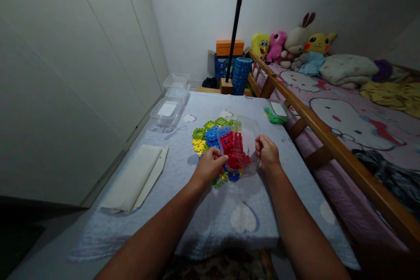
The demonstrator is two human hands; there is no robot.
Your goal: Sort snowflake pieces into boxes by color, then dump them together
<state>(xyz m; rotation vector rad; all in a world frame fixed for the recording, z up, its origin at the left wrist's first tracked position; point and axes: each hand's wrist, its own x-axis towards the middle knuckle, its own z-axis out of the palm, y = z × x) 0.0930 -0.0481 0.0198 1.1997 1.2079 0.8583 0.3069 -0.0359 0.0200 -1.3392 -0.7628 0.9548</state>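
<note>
A clear plastic container (244,133) with red toy pieces (233,149) inside is held tilted over the table between both hands. My left hand (210,164) grips its left edge and my right hand (267,153) grips its right edge, fingers closed on the rim. Under and beside the container lies a pile of green, yellow and blue interlocking pieces (207,133) on the pale blue cloth (226,214).
Empty clear containers (170,109) stand at the table's far left. Folded white paper (136,177) lies at the left. A green item with a small lid (275,113) sits far right. A wooden bed rail (328,140) runs along the right; a black pole (235,22) stands behind.
</note>
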